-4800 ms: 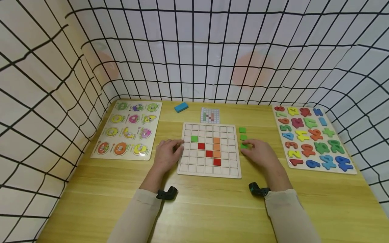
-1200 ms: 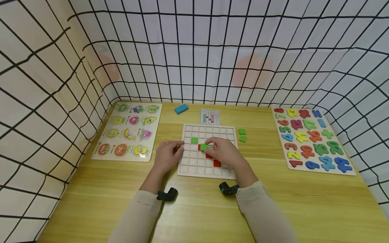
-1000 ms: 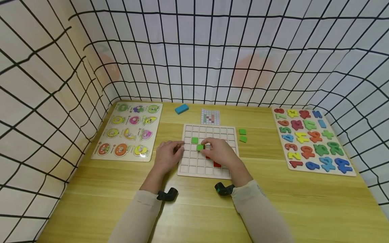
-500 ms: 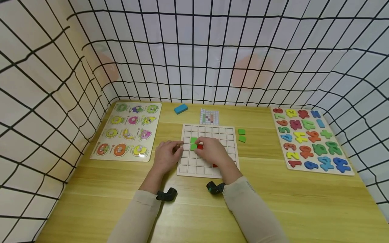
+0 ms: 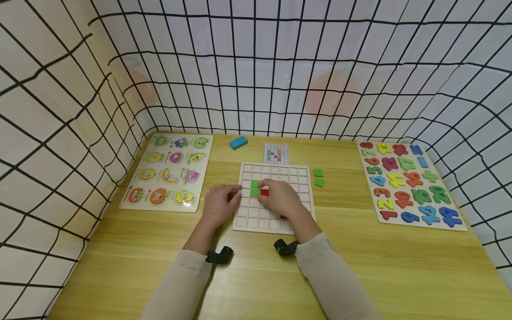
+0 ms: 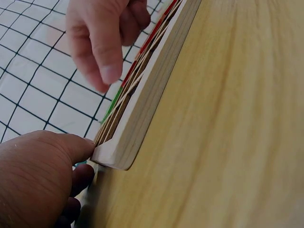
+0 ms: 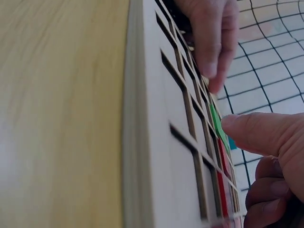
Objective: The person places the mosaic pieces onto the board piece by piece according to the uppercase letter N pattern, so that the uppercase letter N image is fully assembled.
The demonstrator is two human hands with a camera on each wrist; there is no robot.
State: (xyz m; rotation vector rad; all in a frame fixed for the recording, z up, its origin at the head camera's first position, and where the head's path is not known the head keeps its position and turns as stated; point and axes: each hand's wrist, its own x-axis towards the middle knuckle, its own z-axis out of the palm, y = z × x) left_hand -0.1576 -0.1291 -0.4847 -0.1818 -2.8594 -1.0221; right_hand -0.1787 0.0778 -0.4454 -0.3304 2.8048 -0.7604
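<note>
A wooden grid board lies mid-table. On it, a green tile sits in a cell directly below another green tile, with a red tile to its right. Over these hovers my right hand, thumb and index fingertips apart beside the lower green tile; its thumb is at or very near the tile in the right wrist view. It hides the orange tiles and most of the other red ones. My left hand touches the board's left edge with thumb and forefinger.
Two loose green tiles lie right of the board. Behind it are a pattern card and a blue block. A fruit puzzle stands left, a letter-and-number puzzle right. Black mesh encloses the table.
My right hand picked a green tile from the right side, carried it left and set it below the first green one, then drew back slightly. The left hand stayed put.
</note>
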